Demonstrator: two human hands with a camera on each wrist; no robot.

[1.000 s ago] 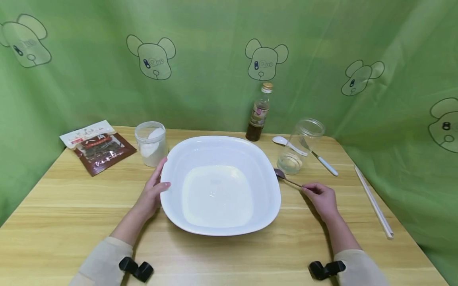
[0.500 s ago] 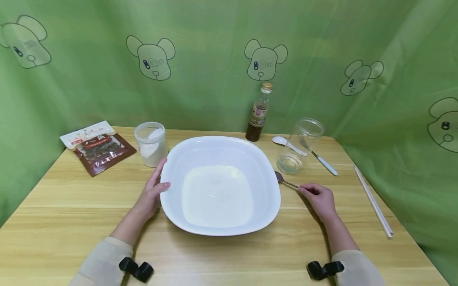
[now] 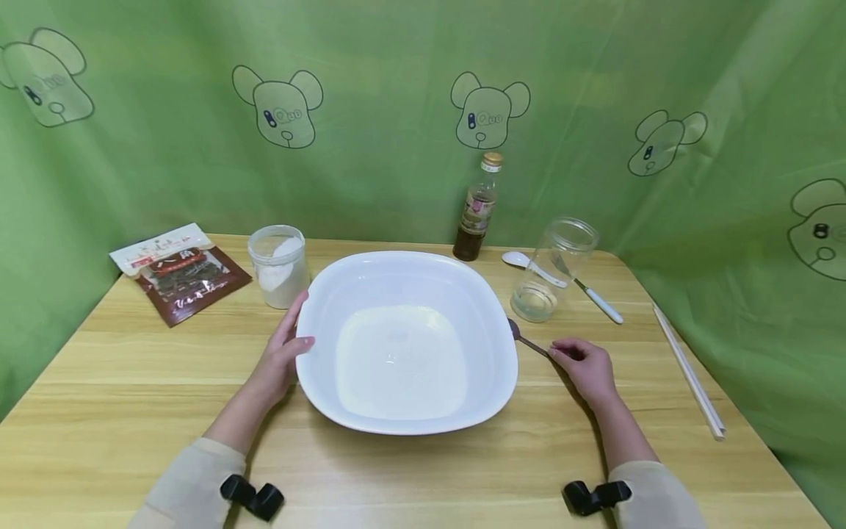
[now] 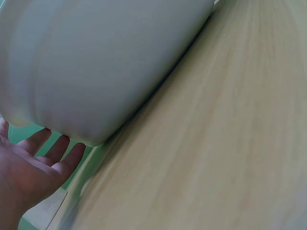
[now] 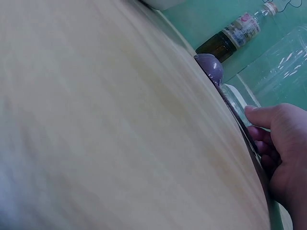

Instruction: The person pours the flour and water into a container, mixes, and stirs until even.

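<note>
A large white basin point(image 3: 403, 367) stands mid-table. My left hand point(image 3: 284, 356) grips its left side, thumb on the rim; in the left wrist view the fingers point(image 4: 67, 158) touch its outer wall. My right hand point(image 3: 588, 371) pinches the handle end of a dark metal spoon point(image 3: 529, 343) between thumb and fingertips. The spoon's bowl point(image 5: 209, 67) lies low by the table, beside the basin's right rim, which partly hides it in the head view. A clear glass jar point(image 3: 537, 297) with some clear liquid at its bottom stands just behind the spoon.
A jar of white powder point(image 3: 280, 275) and a brown spice packet point(image 3: 185, 275) are on the left. A bottle of dark liquid point(image 3: 474, 220) stands at the back. A white spoon point(image 3: 517, 258), a white-handled utensil point(image 3: 604, 305) and white chopsticks point(image 3: 687, 371) lie on the right.
My right hand and the spoon have shifted slightly left and nearer to me. My left hand and the basin have stayed put.
</note>
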